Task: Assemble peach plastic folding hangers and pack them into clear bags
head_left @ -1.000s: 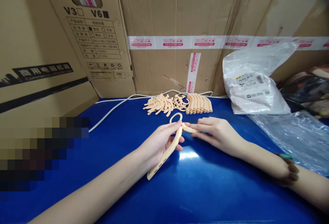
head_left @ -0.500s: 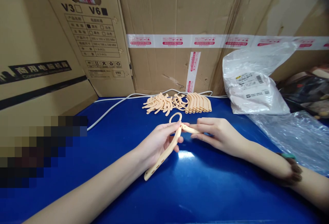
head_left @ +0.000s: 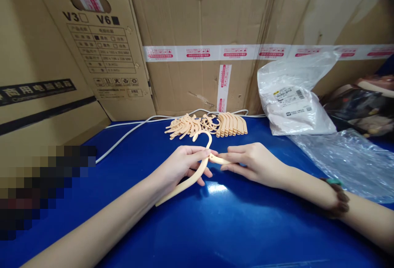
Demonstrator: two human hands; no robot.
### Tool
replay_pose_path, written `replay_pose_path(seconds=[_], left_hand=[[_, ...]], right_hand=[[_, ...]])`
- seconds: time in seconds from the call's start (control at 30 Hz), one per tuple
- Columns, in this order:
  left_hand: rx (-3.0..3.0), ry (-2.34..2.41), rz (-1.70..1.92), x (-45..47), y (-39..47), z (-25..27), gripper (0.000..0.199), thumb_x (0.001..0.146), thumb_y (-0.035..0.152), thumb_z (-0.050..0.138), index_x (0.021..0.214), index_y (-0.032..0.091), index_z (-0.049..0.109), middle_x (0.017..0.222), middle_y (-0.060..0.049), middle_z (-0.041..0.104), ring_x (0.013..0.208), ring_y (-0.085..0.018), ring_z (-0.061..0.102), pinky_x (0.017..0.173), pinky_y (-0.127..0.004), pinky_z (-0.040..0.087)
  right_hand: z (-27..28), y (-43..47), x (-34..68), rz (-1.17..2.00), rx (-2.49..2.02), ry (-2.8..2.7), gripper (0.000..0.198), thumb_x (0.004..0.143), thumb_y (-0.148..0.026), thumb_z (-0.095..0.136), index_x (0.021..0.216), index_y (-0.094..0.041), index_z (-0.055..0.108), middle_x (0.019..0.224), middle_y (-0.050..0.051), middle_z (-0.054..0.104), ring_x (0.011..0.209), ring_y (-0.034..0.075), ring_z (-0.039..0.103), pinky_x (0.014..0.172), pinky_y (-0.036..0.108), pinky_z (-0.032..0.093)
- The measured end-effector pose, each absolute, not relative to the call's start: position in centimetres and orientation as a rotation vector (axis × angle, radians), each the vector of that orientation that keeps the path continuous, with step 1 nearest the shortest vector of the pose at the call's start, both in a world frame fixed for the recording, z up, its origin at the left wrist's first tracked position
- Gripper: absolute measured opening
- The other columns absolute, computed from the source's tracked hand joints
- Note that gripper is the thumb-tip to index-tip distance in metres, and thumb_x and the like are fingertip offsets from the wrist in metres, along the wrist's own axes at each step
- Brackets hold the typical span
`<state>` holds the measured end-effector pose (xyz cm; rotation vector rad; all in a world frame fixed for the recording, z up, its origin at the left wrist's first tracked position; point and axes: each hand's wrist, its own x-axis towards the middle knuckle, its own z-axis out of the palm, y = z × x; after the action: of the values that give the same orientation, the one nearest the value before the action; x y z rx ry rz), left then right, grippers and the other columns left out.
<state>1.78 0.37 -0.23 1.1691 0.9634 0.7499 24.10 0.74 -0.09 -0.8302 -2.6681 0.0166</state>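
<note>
Above the blue table, my left hand (head_left: 186, 161) is closed around a cream plastic folding hanger (head_left: 191, 181). One long curved arm of the hanger slopes down to the left under my palm, and its hook (head_left: 207, 135) rises above my thumb. My right hand (head_left: 254, 163) pinches a shorter cream arm piece (head_left: 220, 161) that meets the hanger at the joint beside my left fingertips. Much of that piece is hidden by my right fingers, and I cannot tell how firmly the parts are joined.
Behind my hands lie a pile of small curved cream pieces (head_left: 186, 126), several hooks (head_left: 209, 123) and a row of curved arms (head_left: 233, 125). A white cable (head_left: 123, 140) runs along the back. At right are a white plastic bag (head_left: 292, 104) and clear film (head_left: 341, 161); cardboard boxes (head_left: 184, 21) stand behind.
The hanger has turned: its hook now stands more upright and open to the left, and its long arm lies flatter, slots no longer showing. The view has shifted slightly to the right.
</note>
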Motion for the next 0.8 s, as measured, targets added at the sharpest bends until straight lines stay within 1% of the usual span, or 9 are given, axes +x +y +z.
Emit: replay_pose_path(seconds=[0.2,0.37,0.43,0.57,0.63,0.7,0.77,0.8], left_hand=[[1.221,0.992,0.737,1.84,0.36,-0.07,0.024,0.087,0.028,0.062,0.099,0.011,0.074,0.057,-0.006,0.066,0.049,-0.012,0.059,0.044,-0.019,0.05],[1.243,1.022,0.71,1.9,0.27,0.19,0.027,0.088,0.027,0.06,0.103,0.01,0.073,0.056,-0.005,0.064,0.049,-0.012,0.059,0.044,-0.02,0.05],[1.26,1.03,0.696,1.94,0.25,0.23,0.029,0.088,0.028,0.058,0.106,0.01,0.072,0.061,-0.006,0.065,0.05,-0.013,0.06,0.045,-0.021,0.05],[1.334,1.048,0.675,2.1,0.29,0.34,0.031,0.088,0.029,0.054,0.109,0.013,0.069,0.085,-0.009,0.069,0.057,-0.013,0.062,0.048,-0.023,0.051],[1.408,1.073,0.645,2.1,0.38,0.47,0.031,0.089,0.03,0.051,0.108,0.013,0.068,0.089,-0.009,0.069,0.056,-0.013,0.061,0.047,-0.025,0.05],[1.516,1.108,0.601,1.97,0.47,0.6,0.028,0.09,0.03,0.047,0.098,0.013,0.068,0.079,-0.007,0.067,0.05,-0.013,0.057,0.044,-0.025,0.045],[1.665,1.152,0.577,1.73,0.45,0.7,0.028,0.091,0.03,0.044,0.079,0.015,0.065,0.063,-0.002,0.059,0.044,-0.012,0.048,0.043,-0.023,0.037],[1.75,1.177,0.581,1.61,0.36,0.75,0.029,0.091,0.029,0.045,0.071,0.017,0.061,0.059,-0.001,0.054,0.044,-0.011,0.044,0.044,-0.023,0.032]], right_hand=[[-0.16,0.78,23.98,0.052,-0.841,-2.696,0.037,0.1,-0.04,0.04,0.111,-0.018,0.068,0.077,0.002,0.063,0.063,0.011,0.058,0.058,0.022,0.037],[-0.13,0.87,23.92,0.039,-0.822,-2.687,0.036,0.1,-0.038,0.042,0.11,-0.017,0.069,0.079,0.003,0.066,0.063,0.011,0.059,0.058,0.022,0.037],[-0.1,0.91,23.9,0.057,-0.821,-2.681,0.034,0.1,-0.037,0.043,0.111,-0.017,0.069,0.079,0.003,0.067,0.063,0.011,0.059,0.058,0.022,0.037],[-0.09,1.0,23.86,0.106,-0.829,-2.68,0.035,0.1,-0.037,0.043,0.112,-0.017,0.068,0.081,0.003,0.068,0.064,0.011,0.06,0.059,0.022,0.037],[-0.11,1.0,23.8,0.123,-0.836,-2.684,0.035,0.1,-0.038,0.043,0.112,-0.017,0.068,0.082,0.004,0.068,0.066,0.012,0.061,0.06,0.022,0.038],[-0.13,0.97,23.7,0.132,-0.836,-2.693,0.035,0.1,-0.038,0.042,0.114,-0.017,0.068,0.083,0.004,0.069,0.067,0.012,0.062,0.061,0.022,0.039],[-0.12,1.02,23.58,0.123,-0.828,-2.709,0.035,0.1,-0.038,0.042,0.111,-0.018,0.068,0.082,0.004,0.068,0.067,0.012,0.061,0.062,0.022,0.038],[-0.1,1.08,23.54,0.113,-0.82,-2.717,0.035,0.1,-0.039,0.042,0.107,-0.017,0.069,0.08,0.004,0.068,0.064,0.012,0.06,0.061,0.022,0.038]])
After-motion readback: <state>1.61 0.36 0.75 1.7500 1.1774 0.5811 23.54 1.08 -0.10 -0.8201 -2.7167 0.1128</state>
